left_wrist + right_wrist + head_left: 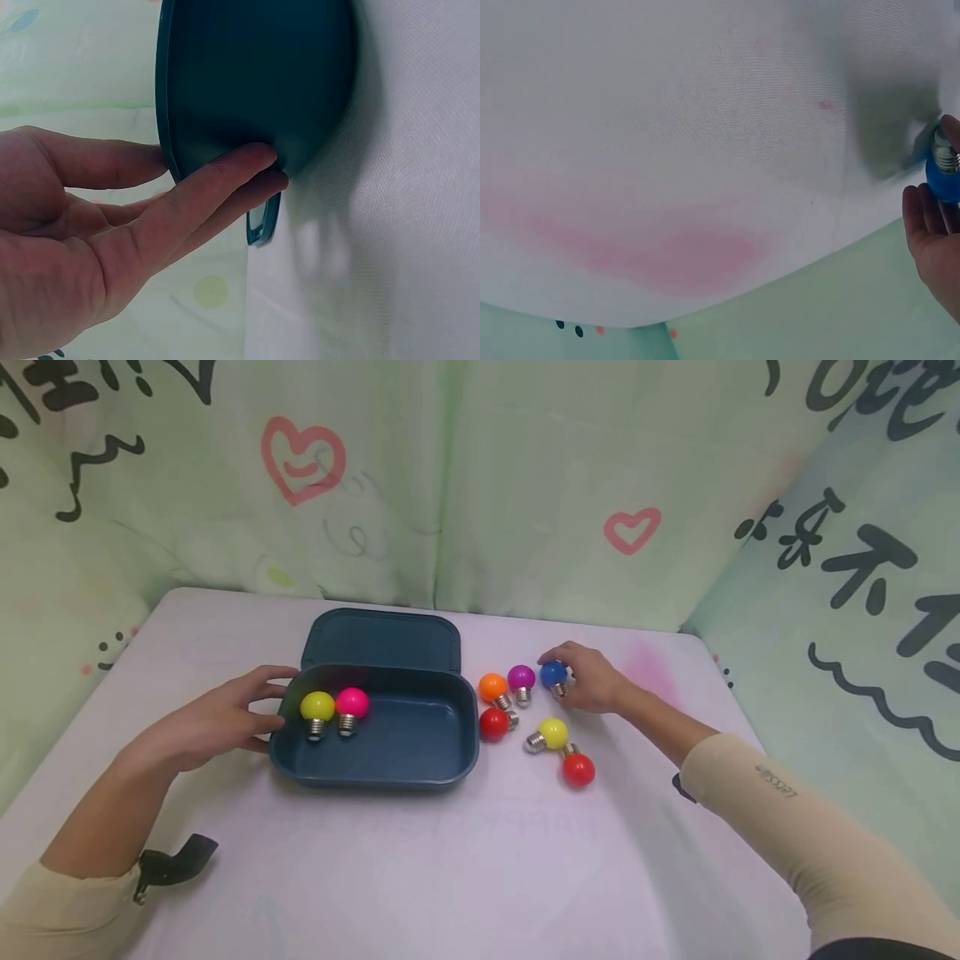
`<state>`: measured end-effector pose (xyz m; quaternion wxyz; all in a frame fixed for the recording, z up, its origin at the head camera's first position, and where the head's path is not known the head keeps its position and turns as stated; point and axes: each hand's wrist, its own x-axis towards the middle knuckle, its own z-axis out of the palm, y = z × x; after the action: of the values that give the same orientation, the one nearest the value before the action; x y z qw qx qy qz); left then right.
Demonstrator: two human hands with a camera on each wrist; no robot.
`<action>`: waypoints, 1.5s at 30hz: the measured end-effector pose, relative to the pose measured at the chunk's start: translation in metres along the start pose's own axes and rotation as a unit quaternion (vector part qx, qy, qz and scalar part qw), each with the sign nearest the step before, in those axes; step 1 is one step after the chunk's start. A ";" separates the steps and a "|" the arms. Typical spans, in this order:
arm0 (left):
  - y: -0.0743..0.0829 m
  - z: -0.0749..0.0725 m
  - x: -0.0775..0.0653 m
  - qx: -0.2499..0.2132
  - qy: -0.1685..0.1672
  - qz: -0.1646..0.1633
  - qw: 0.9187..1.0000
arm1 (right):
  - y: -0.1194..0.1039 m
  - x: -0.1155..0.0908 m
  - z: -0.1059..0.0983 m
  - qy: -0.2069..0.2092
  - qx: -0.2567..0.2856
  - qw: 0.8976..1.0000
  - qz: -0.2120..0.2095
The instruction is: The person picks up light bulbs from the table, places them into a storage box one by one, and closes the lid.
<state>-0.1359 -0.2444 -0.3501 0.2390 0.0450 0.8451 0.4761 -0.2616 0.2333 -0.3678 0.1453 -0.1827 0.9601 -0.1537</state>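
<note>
A dark teal box [408, 772] stands on the table, its lid folded back behind it. My left hand [217, 718] rests against the box's left side, fairly straight fingers [217, 176] touching the outer wall and one fingertip at the rim. Inside the box, at its left, lie a yellow bulb [317, 705] and a pink bulb [352, 702]. To the right of the box, my right hand [591, 681] holds a blue light bulb [553, 674] between thumb and fingers. The blue bulb's metal screw base [946, 156] shows at the edge of the right wrist view.
Between the box and my right hand lie an orange bulb [492, 687], a purple bulb [521, 677] and a red bulb [493, 724]. Nearer to me are a yellow bulb [553, 732] and another red bulb [578, 770]. A patterned curtain [525, 485] borders the white table [450, 877].
</note>
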 end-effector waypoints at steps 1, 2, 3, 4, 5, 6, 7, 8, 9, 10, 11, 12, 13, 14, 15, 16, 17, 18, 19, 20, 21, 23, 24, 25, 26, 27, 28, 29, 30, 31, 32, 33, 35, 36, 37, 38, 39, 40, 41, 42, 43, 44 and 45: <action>0.000 0.000 0.000 0.000 0.000 0.000 1.000 | 0.000 0.000 0.000 0.001 0.000 1.000 0.001; 0.000 0.000 0.000 0.001 0.000 0.001 1.000 | 0.001 0.000 0.000 0.001 -0.002 1.000 0.000; 0.001 0.000 0.000 0.002 0.001 0.001 1.000 | 0.001 0.000 0.001 0.002 -0.002 1.000 0.001; 0.001 0.000 0.000 0.003 0.001 0.001 1.000 | 0.002 0.000 0.001 0.003 -0.003 1.000 0.000; 0.001 0.000 0.000 0.005 0.002 0.001 1.000 | 0.003 0.000 0.001 0.004 -0.004 1.000 0.001; 0.001 0.000 0.000 0.006 0.002 0.001 1.000 | 0.003 0.000 0.002 0.006 -0.004 1.000 0.002; 0.002 0.000 0.000 0.006 0.001 0.001 1.000 | 0.004 0.000 0.002 0.007 -0.005 1.000 0.001; 0.002 0.000 0.000 0.006 0.001 0.001 1.000 | 0.005 0.000 0.003 0.007 -0.005 1.000 0.002; 0.002 0.000 0.000 0.006 0.000 0.000 1.000 | 0.005 -0.001 0.003 0.009 -0.004 1.000 0.004; 0.002 0.000 0.000 0.006 -0.001 0.001 1.000 | 0.005 -0.002 0.003 0.010 -0.004 1.000 0.004; 0.002 0.000 0.000 0.005 -0.001 0.001 1.000 | 0.005 -0.002 0.003 0.012 -0.004 1.000 0.006; 0.002 0.000 0.000 0.005 -0.001 0.001 1.000 | 0.005 -0.002 0.003 0.013 -0.004 1.000 0.005; 0.002 0.000 0.000 0.004 -0.001 0.001 1.000 | 0.005 -0.003 0.003 0.015 -0.004 1.000 0.006; 0.002 0.000 -0.001 0.004 -0.001 0.001 1.000 | 0.004 -0.004 0.003 0.018 -0.004 1.000 0.008; 0.002 0.000 -0.001 0.004 -0.001 0.002 1.000 | 0.004 -0.004 0.003 0.020 -0.004 1.000 0.010; 0.002 0.000 -0.001 0.005 -0.001 0.002 1.000 | 0.003 -0.005 0.003 0.022 -0.004 1.000 0.011; 0.002 0.000 -0.001 0.005 -0.001 0.002 1.000 | 0.003 -0.005 0.003 0.024 -0.003 1.000 0.013; 0.002 0.000 -0.001 0.005 -0.001 0.002 1.000 | 0.003 -0.005 0.003 0.026 -0.003 1.000 0.015; 0.002 0.000 -0.001 0.005 -0.001 0.002 1.000 | 0.003 -0.006 0.003 0.029 -0.002 0.999 0.018; 0.002 0.000 -0.001 0.005 -0.001 0.002 1.000 | 0.003 -0.006 0.003 0.029 -0.001 0.999 0.018; 0.002 0.000 -0.001 0.005 -0.001 0.002 1.000 | 0.003 -0.007 0.002 0.030 0.000 0.999 0.018; 0.003 0.000 -0.001 0.005 0.000 0.001 1.000 | 0.002 -0.007 0.002 0.032 0.000 0.999 0.019; 0.003 0.000 -0.001 0.005 0.000 0.001 1.000 | 0.002 -0.008 0.001 0.033 0.001 0.999 0.018; 0.003 0.001 -0.001 0.005 0.000 0.000 1.000 | 0.002 -0.008 0.000 0.034 0.001 0.999 0.017; 0.002 0.001 -0.001 0.005 0.000 0.000 1.000 | 0.001 -0.008 0.000 0.034 0.002 0.999 0.013; 0.002 0.001 -0.001 0.005 0.000 -0.001 1.000 | 0.001 -0.009 -0.001 0.035 0.001 0.999 0.012; 0.002 0.001 -0.001 0.005 0.001 -0.001 1.000 | 0.001 -0.009 -0.002 0.035 0.001 0.999 0.009; 0.002 0.001 -0.001 0.004 0.001 -0.001 1.000 | 0.001 -0.009 -0.003 0.035 0.002 0.999 0.007; 0.002 0.001 -0.001 0.005 0.000 -0.001 1.000 | 0.000 -0.009 -0.004 0.036 0.002 0.999 0.006; 0.002 0.001 -0.001 0.005 0.001 -0.001 1.000 | 0.000 -0.010 -0.005 0.035 0.002 0.999 0.004; 0.002 0.001 -0.001 0.005 0.000 0.000 1.000 | -0.001 -0.011 -0.006 0.035 0.003 0.999 0.002; 0.002 0.001 -0.001 0.004 0.000 0.001 1.000 | -0.001 -0.011 -0.007 0.037 0.001 0.999 0.003; 0.002 0.000 -0.002 0.002 -0.001 0.004 1.000 | -0.002 -0.012 -0.009 0.040 -0.001 0.999 -0.001; 0.002 0.000 -0.002 0.001 -0.001 0.005 1.000 | -0.003 -0.012 -0.010 0.042 -0.002 0.999 -0.002; 0.001 0.000 -0.002 0.000 -0.002 0.006 1.000 | -0.004 -0.012 -0.012 0.046 -0.004 0.999 -0.003; 0.001 0.000 -0.002 -0.002 -0.002 0.007 1.000 | -0.005 -0.013 -0.013 0.050 -0.004 0.999 -0.003; 0.001 0.000 -0.002 -0.003 -0.003 0.008 1.000 | -0.006 -0.013 -0.015 0.052 -0.004 0.999 -0.005; 0.001 0.000 -0.002 -0.004 -0.003 0.008 1.000 | -0.008 -0.013 -0.016 0.054 -0.002 0.999 -0.005; 0.001 0.000 -0.002 -0.004 -0.003 0.009 1.000 | -0.009 -0.014 -0.018 0.057 0.001 0.998 -0.004; 0.001 -0.001 -0.002 -0.005 -0.004 0.009 1.000 | -0.011 -0.014 -0.019 0.061 0.003 0.998 -0.004; 0.001 -0.001 -0.002 -0.005 -0.004 0.010 1.000 | -0.014 -0.014 -0.021 0.063 0.005 0.998 -0.004; 0.001 -0.001 -0.002 -0.005 -0.004 0.011 1.000 | -0.016 -0.015 -0.023 0.065 0.008 0.998 -0.006; 0.001 -0.001 -0.002 -0.005 -0.005 0.011 1.000 | -0.019 -0.015 -0.024 0.067 0.011 0.998 -0.007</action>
<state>-0.1345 -0.2453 -0.3485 0.2383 0.0551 0.8411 0.4825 -0.2501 0.2283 -0.3359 0.0817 -0.1776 0.9646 -0.1769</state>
